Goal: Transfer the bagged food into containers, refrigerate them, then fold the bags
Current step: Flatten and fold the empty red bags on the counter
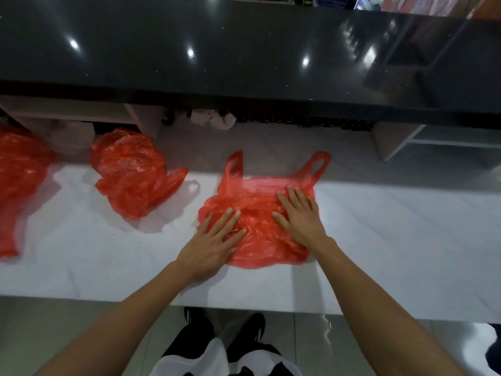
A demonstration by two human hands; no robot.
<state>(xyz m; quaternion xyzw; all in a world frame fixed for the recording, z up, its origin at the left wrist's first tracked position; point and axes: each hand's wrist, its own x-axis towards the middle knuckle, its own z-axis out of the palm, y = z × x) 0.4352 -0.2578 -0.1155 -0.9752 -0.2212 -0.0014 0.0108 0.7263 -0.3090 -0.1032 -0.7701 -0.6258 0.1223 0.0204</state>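
Note:
An empty red plastic bag (257, 191) lies spread on the white counter (379, 240), its two handles pointing away from me. My left hand (214, 240) presses flat on the bag's lower left part, fingers straight. On the bag's right half rests my right hand (298, 215), palm down with fingers spread. A second red bag (132, 172) sits crumpled to the left. A third red bag (19, 185) lies at the far left edge, partly out of view.
A glossy black upper counter (244, 50) runs across the back, with a shadowed shelf gap below it holding crumpled pale paper (214, 119). My feet in dark shoes (225, 329) stand on the tiled floor below the counter's near edge.

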